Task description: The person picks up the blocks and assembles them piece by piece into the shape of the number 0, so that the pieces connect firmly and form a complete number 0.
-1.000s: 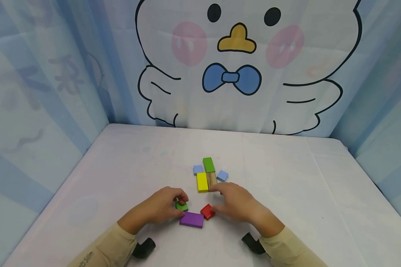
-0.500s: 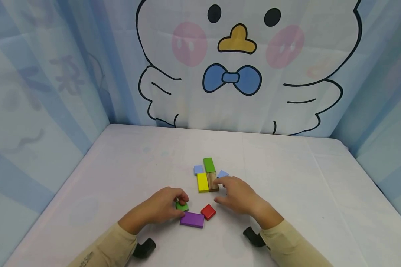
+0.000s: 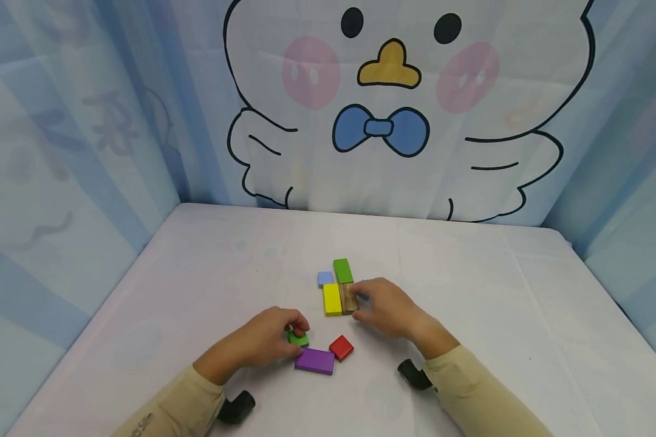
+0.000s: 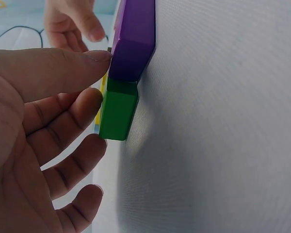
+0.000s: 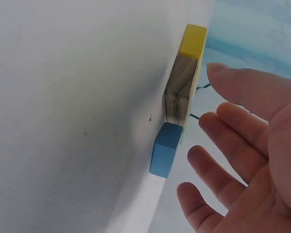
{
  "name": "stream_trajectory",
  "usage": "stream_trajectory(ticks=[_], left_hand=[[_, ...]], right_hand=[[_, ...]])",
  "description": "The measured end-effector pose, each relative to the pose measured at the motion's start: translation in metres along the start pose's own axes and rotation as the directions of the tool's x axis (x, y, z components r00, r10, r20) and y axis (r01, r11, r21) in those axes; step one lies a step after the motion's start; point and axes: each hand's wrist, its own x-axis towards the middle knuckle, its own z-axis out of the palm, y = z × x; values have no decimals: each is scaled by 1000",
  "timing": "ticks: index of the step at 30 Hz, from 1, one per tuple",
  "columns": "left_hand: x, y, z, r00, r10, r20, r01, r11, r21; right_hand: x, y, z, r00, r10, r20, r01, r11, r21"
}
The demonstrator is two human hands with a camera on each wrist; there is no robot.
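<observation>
Where the white table [image 3: 503,315] extended well beyond the blocks [image 3: 332,300] on both sides, the left hand [image 3: 262,340], digits parted, touched a short green block [image 4: 117,111] and a glossy purple block [image 3: 314,361]; the right hand [image 3: 390,309], fingers apart, stood near the grained wooden block [image 5: 182,77]. Dark sleeve marking [image 3: 140,424] was illegible.

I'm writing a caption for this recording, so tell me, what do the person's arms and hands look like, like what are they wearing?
The left hand and right hand are bare, with no gloves or cables in view. The left sleeve and right sleeve are tan, the left with a dark marking I can't read. A stubby black piece shows beside each sleeve.
</observation>
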Motion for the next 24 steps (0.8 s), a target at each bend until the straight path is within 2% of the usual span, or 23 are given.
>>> stream_trajectory(ticks=[16,24], left_hand=[[0,1,-1,1000,-5,0,5,1000,-3],[-1,0,-1,1000,-8,-2,8,1000,-7]], right_hand=[[18,5,-3,997,59,43,-60,998,3],[24,8,-7,988,109,105,-110,994,0]])
